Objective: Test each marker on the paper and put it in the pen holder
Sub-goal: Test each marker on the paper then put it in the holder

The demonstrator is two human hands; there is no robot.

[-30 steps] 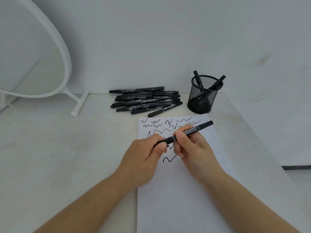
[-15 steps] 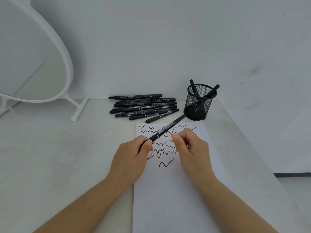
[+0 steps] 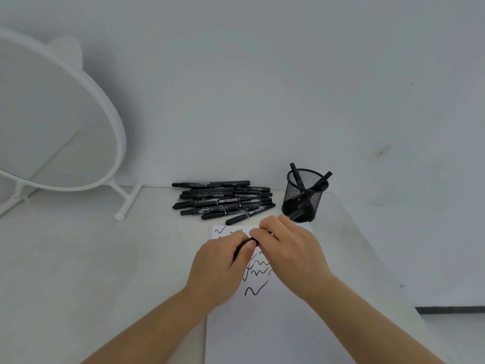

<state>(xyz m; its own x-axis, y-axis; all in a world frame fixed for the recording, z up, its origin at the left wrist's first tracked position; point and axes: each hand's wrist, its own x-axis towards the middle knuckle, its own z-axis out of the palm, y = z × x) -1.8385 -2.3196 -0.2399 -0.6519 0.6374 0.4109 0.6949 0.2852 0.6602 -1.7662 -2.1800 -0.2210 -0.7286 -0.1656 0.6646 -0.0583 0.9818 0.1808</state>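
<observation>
Both hands meet over the far part of the paper. The left hand curls its thumb and fingers round the near end of a black marker, of which only a short dark length shows between the two hands. The right hand closes over the marker's far end, fingers bent round it. Whether a cap is going on or coming off cannot be told, since the hands cover nearly all of the marker.

Under and beside the hands the paper bears several rows of black squiggles, the nearest one standing alone below the rest. Each is probably one test, so a good number of markers have likely been tried. The near half of the sheet is unmarked.

To the far right of the hands, just beyond the paper's corner, stands the black mesh pen holder, with a few markers leaning in it. To the far left of it lies a pile of markers against the wall, and that pile looks much larger than what is in the holder. Most of the job therefore seems to be ahead: the held marker has yet to go into the holder, and the pile has yet to be worked through.

On the far left of the table stands a round white mirror on its stand.
</observation>
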